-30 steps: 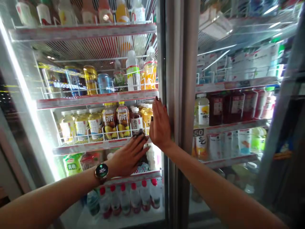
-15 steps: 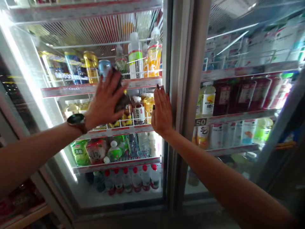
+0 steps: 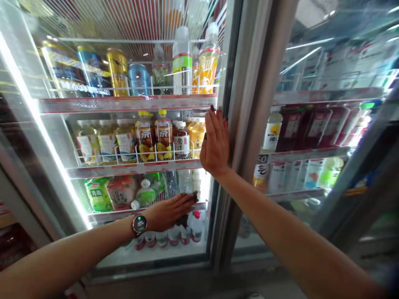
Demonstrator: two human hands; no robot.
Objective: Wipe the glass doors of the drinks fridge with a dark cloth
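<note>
My left hand (image 3: pixel 170 211), with a round watch (image 3: pixel 139 224) on its wrist, is stretched out flat in front of the lower part of the glass door (image 3: pixel 149 259). Dark patches show past its fingertips and under the palm; whether they are a cloth or a reflection I cannot tell. My right hand (image 3: pixel 215 141) lies flat with fingers pointing up, at the right edge of the same door, beside the metal frame (image 3: pixel 246 104). Nothing shows in its grasp. Both hands are open. Red-capped bottles (image 3: pixel 173 236) stand behind the glass below my left hand.
Behind the glass, shelves hold drink cans (image 3: pixel 116 72), an orange drink bottle (image 3: pixel 207 66), tea bottles (image 3: pixel 163 135) and a green package (image 3: pixel 99 194). A second glass-fronted section with dark red drinks (image 3: pixel 293 128) is at the right. A bright light strip (image 3: pixel 46 137) runs down the left side.
My left hand has swept down and to the right, from the middle shelves to the bottom shelf area. My right hand stays at the door edge. The view has shifted slightly.
</note>
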